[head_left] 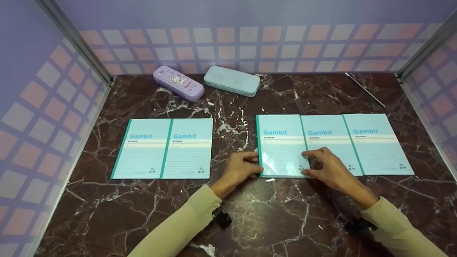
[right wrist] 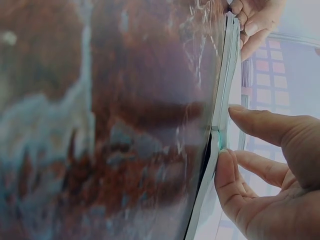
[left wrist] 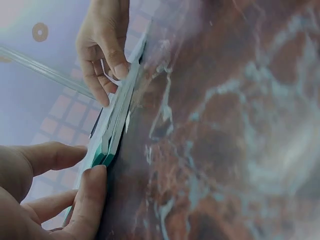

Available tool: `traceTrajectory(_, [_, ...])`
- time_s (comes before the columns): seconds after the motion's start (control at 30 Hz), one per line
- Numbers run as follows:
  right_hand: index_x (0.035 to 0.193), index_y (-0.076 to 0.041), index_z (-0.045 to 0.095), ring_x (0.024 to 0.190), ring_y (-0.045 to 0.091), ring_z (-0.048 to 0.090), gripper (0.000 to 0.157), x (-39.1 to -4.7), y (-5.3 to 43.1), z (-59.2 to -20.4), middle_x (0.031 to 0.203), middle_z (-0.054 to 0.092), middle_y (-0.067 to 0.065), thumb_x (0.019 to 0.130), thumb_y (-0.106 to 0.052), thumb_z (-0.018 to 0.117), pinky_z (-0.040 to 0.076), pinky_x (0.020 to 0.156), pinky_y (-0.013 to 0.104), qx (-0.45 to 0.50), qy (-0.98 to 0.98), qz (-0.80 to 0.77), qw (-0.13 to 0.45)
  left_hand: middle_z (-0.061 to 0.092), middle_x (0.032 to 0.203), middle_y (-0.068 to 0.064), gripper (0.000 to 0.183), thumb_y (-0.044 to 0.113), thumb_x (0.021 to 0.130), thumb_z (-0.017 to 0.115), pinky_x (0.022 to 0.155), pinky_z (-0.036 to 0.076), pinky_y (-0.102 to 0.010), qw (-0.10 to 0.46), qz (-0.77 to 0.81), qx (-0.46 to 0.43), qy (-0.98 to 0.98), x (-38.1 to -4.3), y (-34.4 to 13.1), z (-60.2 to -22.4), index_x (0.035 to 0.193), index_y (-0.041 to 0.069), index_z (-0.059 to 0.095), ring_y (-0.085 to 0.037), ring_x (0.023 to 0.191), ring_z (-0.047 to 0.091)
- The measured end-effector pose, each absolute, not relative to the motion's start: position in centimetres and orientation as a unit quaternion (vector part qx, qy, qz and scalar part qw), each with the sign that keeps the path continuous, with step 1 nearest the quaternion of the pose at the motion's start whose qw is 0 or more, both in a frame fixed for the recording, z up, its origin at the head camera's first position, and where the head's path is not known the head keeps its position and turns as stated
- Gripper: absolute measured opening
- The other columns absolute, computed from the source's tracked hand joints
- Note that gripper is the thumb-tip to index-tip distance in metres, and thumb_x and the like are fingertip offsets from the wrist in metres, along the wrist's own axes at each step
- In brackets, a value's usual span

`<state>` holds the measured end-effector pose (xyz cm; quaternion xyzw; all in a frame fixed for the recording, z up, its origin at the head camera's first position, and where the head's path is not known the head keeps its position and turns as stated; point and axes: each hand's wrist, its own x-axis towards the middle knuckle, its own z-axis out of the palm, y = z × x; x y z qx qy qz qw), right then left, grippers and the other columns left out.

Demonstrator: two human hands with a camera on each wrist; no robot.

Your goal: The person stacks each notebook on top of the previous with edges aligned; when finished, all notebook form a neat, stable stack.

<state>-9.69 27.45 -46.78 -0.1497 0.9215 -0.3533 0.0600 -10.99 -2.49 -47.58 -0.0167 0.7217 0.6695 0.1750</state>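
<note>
Two stacked light-blue Gambit notebooks with green spines lie at the left end of the right-hand row; the top notebook (head_left: 282,150) has a glossy cover. My left hand (head_left: 241,166) holds its green spine near the bottom left corner, fingertips at the edge. On the opposite side, my right hand (head_left: 326,166) grips the right edge with thumb and finger bent. The layered page edges (left wrist: 120,112) show in the left wrist view. Beside the stack lie a middle notebook (head_left: 325,125), partly under my right hand, and a far right notebook (head_left: 380,146).
Two more Gambit notebooks (head_left: 189,153) lie on the left of the marbled table (head_left: 228,210). At the back are a purple pencil case (head_left: 178,84) and a light-blue pencil case (head_left: 232,81). A thin pencil-like stick (head_left: 366,91) lies back right, and patterned walls surround the table.
</note>
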Motion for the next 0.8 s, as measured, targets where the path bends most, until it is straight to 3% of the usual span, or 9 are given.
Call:
traceTrajectory(0.2, [0.138,0.006,0.065,0.088,0.026,0.064,0.056,-9.68,27.49,-46.88,0.110,0.057,0.017,0.088,-0.006,0.087,0.057,0.075,0.037,-0.149,0.922,-0.354,0.058,0.073,0.112,-0.015,0.053,-0.007,0.083,0.081,0.067,0.065,-0.032,0.184,0.682,-0.023,0.707,-10.79,-2.52,-47.52,0.135,-0.007,0.068,-0.018,0.075,0.072])
traceTrajectory(0.8, [0.138,0.006,0.064,0.090,0.027,0.064,0.056,-9.57,27.20,-47.02,0.109,0.056,0.017,0.088,-0.005,0.086,0.058,0.077,0.032,-0.138,0.916,-0.371,0.065,0.072,0.113,-0.015,0.049,-0.006,0.089,0.079,0.078,0.065,-0.037,0.168,0.716,-0.046,0.676,-10.23,-2.34,-48.12,0.136,-0.003,0.067,-0.026,0.088,0.074])
